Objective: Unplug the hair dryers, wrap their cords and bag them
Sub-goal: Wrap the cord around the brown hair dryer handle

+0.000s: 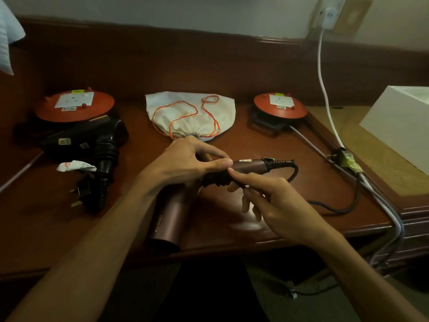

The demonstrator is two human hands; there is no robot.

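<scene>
Dim light falls on a dark wooden desk [267, 140] pushed against a panelled wall. Two red cable reels [74, 105] sit at the back, and between them lies a white drawstring bag [190, 115], its orange cord loose on top and its mouth gathered shut; what it holds I cannot tell.

On the left, a black hair dryer [92, 140] lies on the desk by one reel. Its plug [82, 194] rests free on the wood and part of its cord looks coiled round the handle, so I judge it unplugged and largely wrapped, but not bagged.

At the front edge, a person works on a pink hair dryer [168, 219]. The left hand [183, 163] grips it at the bend, fingers curled over the handle. The right hand [274, 203] pinches the black cord [218, 178] where several turns already sit round the handle. More cord trails right across the desk and its plug end is out of sight, so I cannot tell whether it is unplugged.

By my reckoning, wrapping is under way, and both visible dryers remain to be bagged.
</scene>
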